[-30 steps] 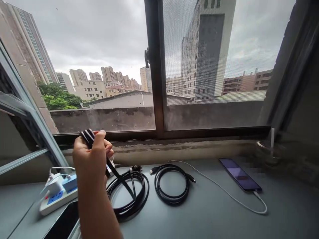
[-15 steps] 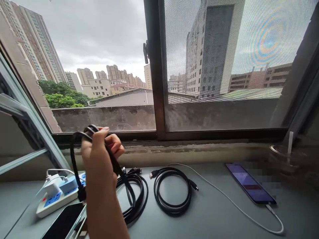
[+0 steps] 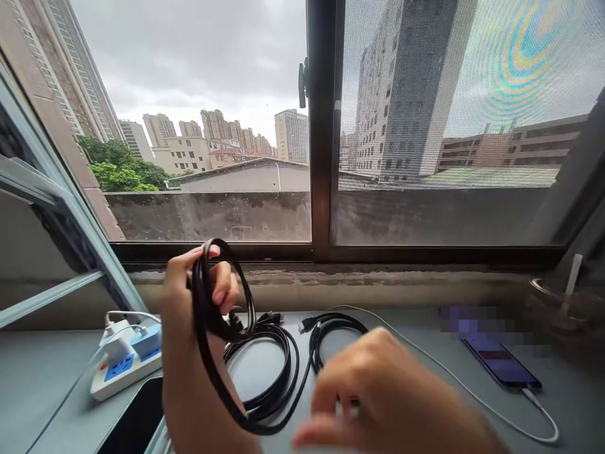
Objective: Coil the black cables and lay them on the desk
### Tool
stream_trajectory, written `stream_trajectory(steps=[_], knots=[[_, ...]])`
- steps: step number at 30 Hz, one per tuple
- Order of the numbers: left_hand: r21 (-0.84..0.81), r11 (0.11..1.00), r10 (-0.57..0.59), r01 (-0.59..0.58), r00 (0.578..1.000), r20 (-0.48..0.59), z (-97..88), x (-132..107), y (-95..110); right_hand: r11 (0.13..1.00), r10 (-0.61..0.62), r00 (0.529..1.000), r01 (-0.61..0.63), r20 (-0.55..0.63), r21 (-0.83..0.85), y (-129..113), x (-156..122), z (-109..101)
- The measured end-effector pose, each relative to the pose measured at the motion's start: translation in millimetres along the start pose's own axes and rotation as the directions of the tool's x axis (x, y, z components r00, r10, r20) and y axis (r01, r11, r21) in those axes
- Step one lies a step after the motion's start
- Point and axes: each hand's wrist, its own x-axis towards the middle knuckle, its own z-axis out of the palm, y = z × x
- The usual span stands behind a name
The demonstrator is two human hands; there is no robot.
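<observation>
My left hand [image 3: 203, 284] is raised in front of the window sill, its fingers closed around a looped black cable [image 3: 202, 315]. A length of this cable hangs below the hand in a wide curve, and its far end rises near the right-hand coil. At the lower middle, my right hand [image 3: 368, 391] is bent and blurred by motion; whether it grips anything does not show. Behind the hands lie two coiled black cables, one on the left [image 3: 288, 372] and another on the right [image 3: 345, 320], partly covered by my right hand.
A white power strip [image 3: 130, 372] with plugged-in chargers stands at the left, near a dark-screened device [image 3: 135, 419]. To the right, a phone [image 3: 503, 366] has a white charging cable [image 3: 551, 422]. A cup with a straw [image 3: 571, 284] stands at the far right, under the window [image 3: 321, 189].
My right hand has entered from the lower right. The cable in my left hand now shows as loops with a hanging length. The view has shifted slightly left.
</observation>
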Motion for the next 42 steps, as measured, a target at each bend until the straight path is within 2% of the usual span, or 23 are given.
stream_trajectory(steps=[1,4,7,10,13,16,19,21,23,25,26,28,29,31,32,34,35,36,39,40,42], knots=[[0.038,0.998,-0.046,0.045,0.999,0.018,2.0,1,-2,0.992,0.121,0.979,-0.123,-0.162,0.000,4,10,2],[0.174,0.966,-0.196,0.191,0.980,0.015,22.7,-3,-11,0.967,0.254,0.909,-0.245,-0.331,0.070,14,26,8],[0.291,0.941,-0.204,0.175,0.976,0.075,50.2,-14,-21,0.975,0.216,0.892,-0.178,-0.398,0.132,15,25,11],[0.340,0.932,-0.185,0.126,0.972,0.147,66.6,-24,-25,0.985,0.161,0.864,-0.113,-0.476,0.128,13,21,11],[0.344,0.932,-0.175,0.118,0.974,0.141,67.1,-24,-24,0.992,0.118,0.867,-0.086,-0.484,0.088,14,19,10],[0.372,0.924,-0.144,0.089,0.982,0.123,57.6,-18,-22,0.994,0.101,0.863,-0.070,-0.495,0.080,17,18,5],[0.410,0.911,-0.103,0.039,0.986,0.134,47.6,-13,-20,0.967,0.167,0.836,-0.034,-0.523,0.254,21,14,-7],[0.411,0.912,-0.099,0.017,0.979,0.178,43.9,-13,-17,0.903,0.253,0.799,0.007,-0.545,0.429,25,8,-19],[0.391,0.920,-0.115,0.020,0.968,0.222,42.8,-15,-11,0.823,0.325,0.722,0.101,-0.611,0.559,31,-1,-32],[0.328,0.944,-0.107,0.037,0.974,0.198,43.0,-19,-3,0.755,0.377,0.604,0.238,-0.702,0.611,39,-12,-46],[0.265,0.964,-0.073,0.033,0.987,0.141,43.4,-20,1,0.721,0.406,0.537,0.309,-0.739,0.621,43,-18,-53],[0.097,0.995,0.045,-0.039,0.997,-0.064,43.9,-21,9,0.628,0.485,0.420,0.444,-0.767,0.640,50,-32,-66],[0.020,0.994,0.109,-0.108,0.976,-0.186,44.0,-21,11,0.571,0.534,0.375,0.501,-0.758,0.650,52,-40,-72],[-0.050,0.964,0.221,-0.260,0.894,-0.391,44.3,-20,14,0.487,0.614,0.299,0.585,-0.731,0.648,54,-54,-81],[-0.049,0.945,0.268,-0.323,0.852,-0.449,44.6,-19,14,0.478,0.631,0.270,0.604,-0.727,0.638,54,-60,-84],[-0.028,0.912,0.342,-0.409,0.796,-0.500,46.5,-18,13,0.528,0.619,0.218,0.597,-0.755,0.605,51,-69,-87],[-0.030,0.901,0.361,-0.432,0.788,-0.499,48.3,-18,12,0.569,0.594,0.210,0.573,-0.776,0.590,49,-72,-87],[-0.043,0.903,0.356,-0.427,0.803,-0.478,50.8,-19,13,0.608,0.564,0.223,0.538,-0.795,0.583,46,-73,-85],[-0.070,0.952,0.246,-0.297,0.883,-0.398,60.0,-26,17,0.709,0.486,0.327,0.394,-0.810,0.585,37,-73,-78],[-0.063,0.964,0.216,-0.258,0.899,-0.380,62.6,-28,19,0.736,0.468,0.364,0.344,-0.806,0.583,34,-72,-75],[-0.031,0.972,0.202,-0.231,0.902,-0.382,65.8,-31,24,0.774,0.440,0.403,0.284,-0.803,0.566,28,-68,-71]])
